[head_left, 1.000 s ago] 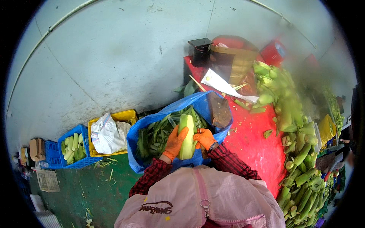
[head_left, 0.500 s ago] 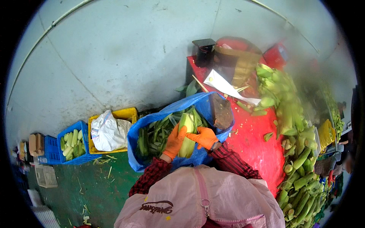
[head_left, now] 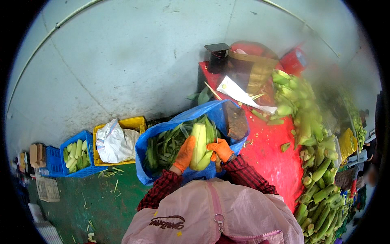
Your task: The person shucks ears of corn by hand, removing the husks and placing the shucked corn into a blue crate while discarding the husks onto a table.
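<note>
Holding a corn ear (head_left: 198, 143) in left grip (head_left: 185, 154), touching its side with right grip (head_left: 221, 149), can't tell if pinching anything, with a blue bag (head_left: 140, 167) beneath both.

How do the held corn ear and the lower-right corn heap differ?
The held ear is pale yellow-green; the corn heap is mostly deeper green. The held ear is single, between the left hand and right hand; the corn heap is many ears piled together, away from both hands. Both look like corn.
</note>
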Demonstrator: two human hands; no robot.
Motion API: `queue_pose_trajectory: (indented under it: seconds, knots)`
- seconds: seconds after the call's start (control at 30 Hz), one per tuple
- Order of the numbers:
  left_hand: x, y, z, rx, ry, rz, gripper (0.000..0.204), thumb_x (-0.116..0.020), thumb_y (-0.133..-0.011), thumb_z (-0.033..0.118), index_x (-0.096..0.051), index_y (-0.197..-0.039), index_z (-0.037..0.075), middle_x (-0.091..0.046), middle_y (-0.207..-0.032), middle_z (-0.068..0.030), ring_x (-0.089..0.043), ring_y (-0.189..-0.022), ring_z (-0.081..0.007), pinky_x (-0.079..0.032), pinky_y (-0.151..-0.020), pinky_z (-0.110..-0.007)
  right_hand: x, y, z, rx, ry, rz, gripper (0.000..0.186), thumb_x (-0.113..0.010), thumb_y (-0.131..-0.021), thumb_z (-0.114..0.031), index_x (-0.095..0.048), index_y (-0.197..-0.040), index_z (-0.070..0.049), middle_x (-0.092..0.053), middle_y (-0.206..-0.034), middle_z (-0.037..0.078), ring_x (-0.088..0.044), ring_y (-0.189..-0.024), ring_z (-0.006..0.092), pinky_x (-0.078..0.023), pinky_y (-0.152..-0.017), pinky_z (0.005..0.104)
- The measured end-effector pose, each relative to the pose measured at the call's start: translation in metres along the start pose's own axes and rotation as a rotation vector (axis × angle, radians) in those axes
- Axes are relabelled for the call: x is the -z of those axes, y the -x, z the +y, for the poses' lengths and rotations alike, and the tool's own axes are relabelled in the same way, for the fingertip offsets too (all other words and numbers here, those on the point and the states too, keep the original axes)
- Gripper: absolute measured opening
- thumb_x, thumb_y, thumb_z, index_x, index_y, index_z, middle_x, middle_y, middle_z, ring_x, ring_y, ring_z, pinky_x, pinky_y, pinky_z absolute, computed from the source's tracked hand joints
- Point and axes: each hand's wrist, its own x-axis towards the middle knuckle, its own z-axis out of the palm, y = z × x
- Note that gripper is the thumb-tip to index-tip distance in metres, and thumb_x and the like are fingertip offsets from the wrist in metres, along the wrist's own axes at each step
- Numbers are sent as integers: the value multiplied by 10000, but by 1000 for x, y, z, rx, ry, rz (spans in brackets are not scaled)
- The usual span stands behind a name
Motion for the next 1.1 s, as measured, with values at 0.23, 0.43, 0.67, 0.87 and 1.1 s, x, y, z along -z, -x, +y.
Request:
queue_pose_trajectory:
  seconds: [0.23,0.43,0.67,0.87,1.1]
  knots:
    - [-17,0,35,-96,-18,-143,826,-750,-862,242,-312,-1528,24,-553,-1350,-112,-532,-1224,-193,-434,-1031,-321,-15,19,-36,-24,528,77,662,-647,-862,-580,-679,-987,69,-669,-741,145,-671,-525,237,-525,-490,343]
    - [-19,6,46,-39,69,-204,833,-743,-858,212,-299,-1534,12,-531,-1381,-103,-520,-1250,-207,-415,-1058,-330,2,2,7,65,222,47,415,-646,-897,-350,-674,-930,62,-676,-705,141,-633,-472,229,-503,-460,334]
    - [-15,3,34,-1,278,-145,753,-661,-928,228,-288,-1549,27,-481,-1445,-108,-489,-1283,-200,-405,-1066,-329,-7,12,-8,116,-200,-107,322,-598,-919,-255,-666,-716,-15,-617,-549,98,-572,-409,191,-452,-419,291]
    - [-14,5,21,215,452,-63,525,-658,-956,331,-520,-1373,42,-623,-1221,-59,-605,-1067,-153,-497,-920,-330,-22,36,-36,129,-138,-159,270,-602,-893,-230,-677,-751,-13,-628,-566,84,-567,-404,168,-432,-417,267]
    - [18,7,-9,227,597,-105,632,-687,-913,379,-507,-1397,15,-623,-1227,-84,-614,-1097,-194,-502,-941,-352,18,31,-49,206,-164,-45,292,-639,-901,-240,-665,-756,12,-638,-583,121,-563,-391,190,-447,-381,301]
